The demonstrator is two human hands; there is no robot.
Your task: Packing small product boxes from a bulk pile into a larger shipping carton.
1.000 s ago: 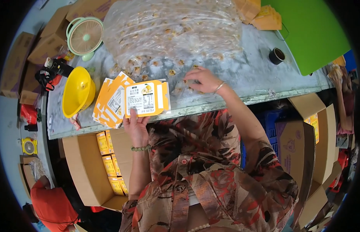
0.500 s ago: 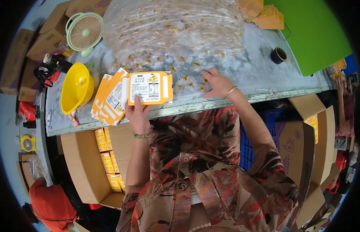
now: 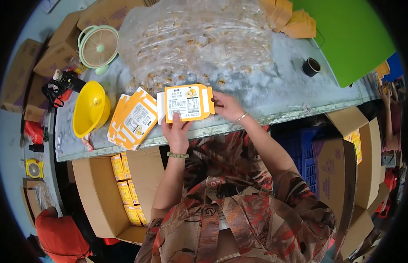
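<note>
My left hand (image 3: 175,133) grips a flat yellow-and-white carton (image 3: 186,104) from below, its thumb on the printed face. At the carton's right end, beside the flap, my right hand (image 3: 229,108) has its fingers curled; whatever they hold is hidden. Beyond the carton lie small clear packets (image 3: 222,82) with yellow-brown contents. More of them show through a big clear plastic bag (image 3: 195,39). Several flat yellow-and-white cartons (image 3: 136,120) overlap on the table, left of my left hand.
A yellow bowl (image 3: 91,109) and pale green fan (image 3: 98,46) stand at the left. A dark cup (image 3: 311,66) and green board (image 3: 351,39) are at the right. Open cardboard boxes (image 3: 94,193) with yellow cartons sit below the table edge. Another person in red (image 3: 61,234) is at lower left.
My right hand has come from the loose packets leftward to the carton's right end, its fingers now curled. My left hand and carton appear slightly further right in view.
</note>
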